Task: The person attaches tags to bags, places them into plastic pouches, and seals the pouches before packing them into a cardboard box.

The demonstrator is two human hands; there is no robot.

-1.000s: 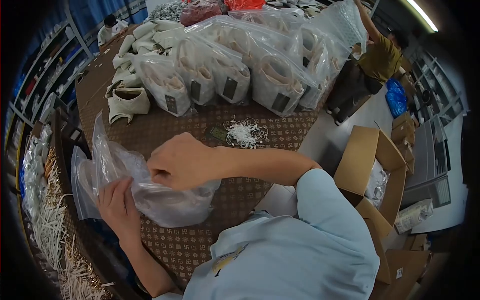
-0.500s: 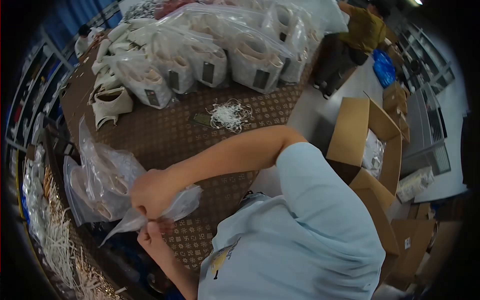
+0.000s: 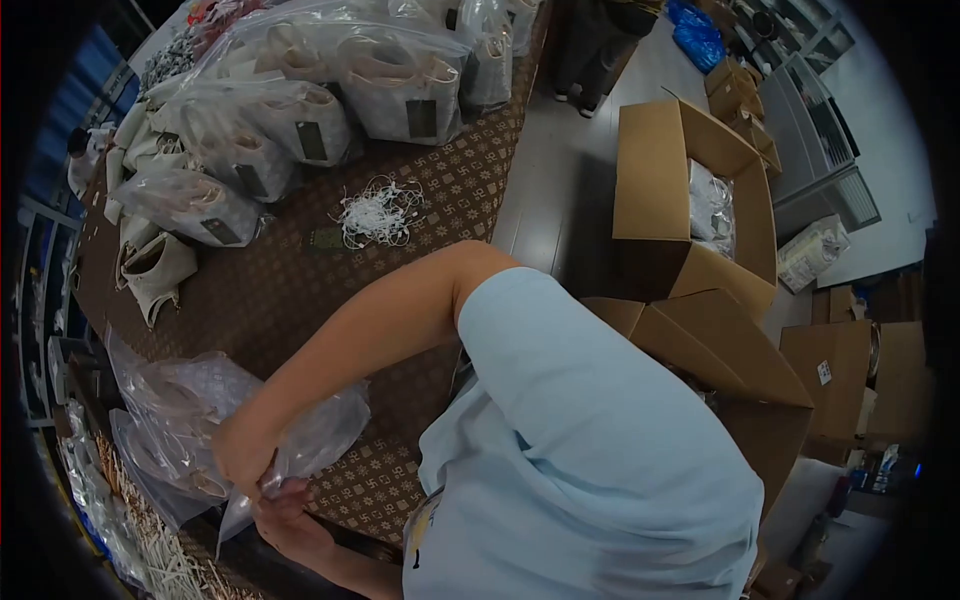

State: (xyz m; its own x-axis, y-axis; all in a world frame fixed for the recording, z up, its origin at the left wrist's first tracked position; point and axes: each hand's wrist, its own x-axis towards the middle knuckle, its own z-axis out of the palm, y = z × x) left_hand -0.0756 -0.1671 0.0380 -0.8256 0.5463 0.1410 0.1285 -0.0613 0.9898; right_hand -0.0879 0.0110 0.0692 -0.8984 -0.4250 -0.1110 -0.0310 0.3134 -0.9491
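Observation:
My right hand (image 3: 245, 455) grips clear plastic bag film (image 3: 325, 430) low on the left, fingers pinched together at its edge. Just below it, my left hand (image 3: 292, 525) has its fingers curled against the same film, partly hidden by plastic. The film bulges to the right of my right wrist. Beside my hands, on the table's left edge, lie clear plastic bags with pale handbags (image 3: 170, 415) inside. Whether the held film joins these bags is not clear.
Plastic-wrapped handbags with dark tags (image 3: 405, 95) line the table's far side. A tangle of white strings (image 3: 380, 212) and a loose beige handbag (image 3: 160, 265) lie nearer. An open carton (image 3: 650, 175) stands right; another person's legs (image 3: 600, 50) show beyond.
The view has shifted right and down. My hands have drawn closer together on the plastic, and the film now looks fuller and rounder beside my right wrist.

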